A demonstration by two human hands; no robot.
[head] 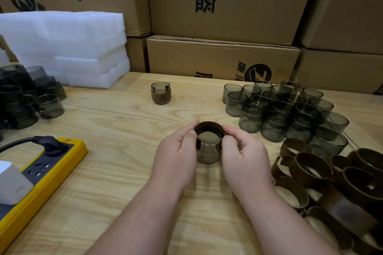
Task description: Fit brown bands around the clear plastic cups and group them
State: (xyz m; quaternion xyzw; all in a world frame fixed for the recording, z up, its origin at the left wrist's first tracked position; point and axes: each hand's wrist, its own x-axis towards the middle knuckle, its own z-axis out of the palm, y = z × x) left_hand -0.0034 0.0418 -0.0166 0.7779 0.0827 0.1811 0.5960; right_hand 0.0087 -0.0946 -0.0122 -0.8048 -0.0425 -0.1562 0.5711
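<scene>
Filling the back of the scene, stacked cardboard boxes (223,6) with black printed characters are standing behind a pale wooden counter (116,122). A pile of white foam sheets (66,47) is sitting at the far left of the counter, against the boxes. Along the right edge, a heap of loose brown bands (331,184) is lying near the person, and beyond it a tight cluster of smoky clear cups (284,109) is standing, none of these showing a band. At the left edge, darker stacked cups (27,95) are crowding together, too dim there to tell whether they are wearing bands. A yellow power strip (43,172) is lying at the near left with a black plug (49,144) seated in it and a white adapter (12,184) resting on its near end. One banded cup (161,92) is standing alone at the middle far side, its band wrapping the lower half.

At the centre, both hands are working on a single cup (208,151). The left hand (176,157) is pinching the left side of a brown band (209,127) with thumb and forefinger, and the right hand (244,155) is pinching its right side likewise. The band is sitting around the cup's upper rim, with the clear body showing below it between the two palms.
</scene>
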